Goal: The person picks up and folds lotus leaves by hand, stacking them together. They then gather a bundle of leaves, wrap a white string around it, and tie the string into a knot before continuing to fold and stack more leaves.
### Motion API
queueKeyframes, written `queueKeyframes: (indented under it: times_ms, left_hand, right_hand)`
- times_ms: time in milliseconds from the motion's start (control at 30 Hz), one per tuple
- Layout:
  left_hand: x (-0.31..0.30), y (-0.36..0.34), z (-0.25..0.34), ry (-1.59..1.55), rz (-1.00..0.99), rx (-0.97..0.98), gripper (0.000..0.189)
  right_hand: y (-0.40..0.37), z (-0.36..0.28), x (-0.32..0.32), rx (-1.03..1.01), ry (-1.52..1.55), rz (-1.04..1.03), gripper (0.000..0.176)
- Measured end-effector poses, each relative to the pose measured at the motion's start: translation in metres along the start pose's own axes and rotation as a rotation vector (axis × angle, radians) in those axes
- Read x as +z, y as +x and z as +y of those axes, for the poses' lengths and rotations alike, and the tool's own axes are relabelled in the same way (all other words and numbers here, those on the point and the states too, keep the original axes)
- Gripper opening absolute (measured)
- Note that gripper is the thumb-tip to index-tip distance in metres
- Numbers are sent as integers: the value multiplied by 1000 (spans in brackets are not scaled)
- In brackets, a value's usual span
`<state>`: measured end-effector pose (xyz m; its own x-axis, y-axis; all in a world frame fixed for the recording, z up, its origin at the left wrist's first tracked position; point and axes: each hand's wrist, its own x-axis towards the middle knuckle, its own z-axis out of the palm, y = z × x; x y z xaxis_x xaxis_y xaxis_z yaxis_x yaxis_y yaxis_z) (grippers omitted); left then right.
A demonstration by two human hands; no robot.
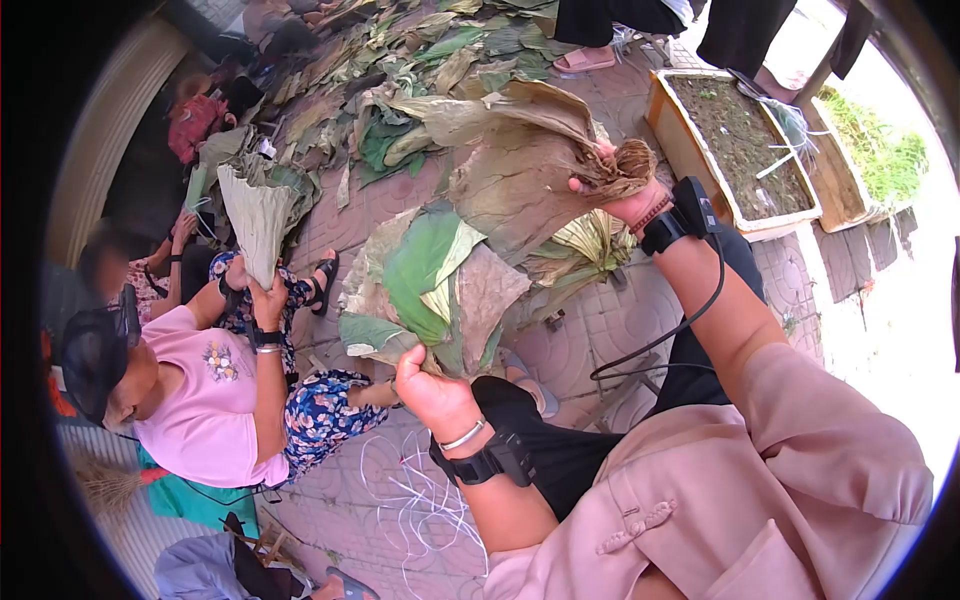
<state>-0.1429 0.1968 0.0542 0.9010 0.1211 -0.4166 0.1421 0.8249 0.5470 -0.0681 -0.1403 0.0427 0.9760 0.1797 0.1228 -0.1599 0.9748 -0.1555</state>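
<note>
Large dried brown leaves (520, 165) are bunched in my right hand (635, 200), whose fingers wrap round their gathered base. My left hand (437, 392) is closed at the lower edge of a folded bundle of green and grey-brown leaves (430, 280), thumb on its front. The brown leaves fan out above and to the right of this bundle. Below my right hand, another yellow-green leaf bundle (585, 245) lies low, partly covered by the brown leaves.
A co-worker in a pink shirt (205, 390) sits at the left, holding a pale leaf bundle (258, 215). Loose leaves (440, 45) cover the paving at the top. Soil-filled boxes (740, 150) stand at the upper right. White strings (420, 500) lie on the ground.
</note>
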Motion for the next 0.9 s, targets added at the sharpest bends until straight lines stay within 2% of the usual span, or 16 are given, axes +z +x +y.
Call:
queueKeyframes:
  times_ms: [100, 133, 167, 233, 267, 400, 467, 567, 633, 700, 733, 900]
  left_hand:
    - [6, -3, 0, 39, 44, 54, 30]
    - [8, -5, 1, 62, 39, 73, 30]
    - [8, -5, 0, 63, 38, 66, 30]
    - [8, -6, 2, 39, 17, 21, 29]
    - [10, -8, 2, 34, 35, 20, 29]
    - [6, -4, 1, 55, 82, 43, 28]
    - [7, -6, 1, 65, 78, 52, 27]
    - [9, -7, 0, 23, 39, 40, 26]
    - [8, -5, 2, 23, 59, 28, 29]
    - [10, -5, 2, 24, 78, 16, 33]
    - [11, -6, 2, 44, 93, 36, 33]
    - [13, -6, 2, 50, 89, 73, 37]
  right_hand:
    - [-30, -10, -32, -163, -171, 525, 30]
    - [-36, -12, -41, -160, -227, 711, 30]
    - [-43, -15, -43, -164, -228, 715, 30]
    - [-59, -20, -45, 34, -307, 635, 26]
    - [-62, -22, -49, 57, -312, 621, 28]
    - [-66, -31, -58, 29, -338, 582, 37]
    - [-67, -36, -61, 85, -276, 620, 38]
    - [-73, -28, -30, 114, -298, 526, 41]
    - [-79, -30, -32, 158, -345, 524, 44]
    - [-84, -25, -12, 283, -561, 632, 43]
    - [-84, -30, -25, 342, -528, 606, 37]
    - [-90, -26, -26, 331, -665, 611, 26]
